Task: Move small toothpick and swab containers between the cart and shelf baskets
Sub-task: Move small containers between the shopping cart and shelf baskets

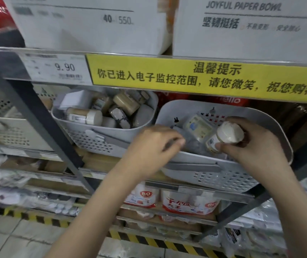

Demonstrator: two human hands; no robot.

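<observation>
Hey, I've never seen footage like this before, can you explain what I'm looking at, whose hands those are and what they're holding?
This is one picture from a camera worn on a person's head, looking forward and down at a shop shelf. There is no machine; both hands are the person's own. The right hand has its grip on a small white-capped container over the right basket, which holds a few packets. The left hand reaches into that same basket; what it pinches is blurred. The left basket beside it is full of similar containers.

Left basket beside right basket on shelf.
</observation>
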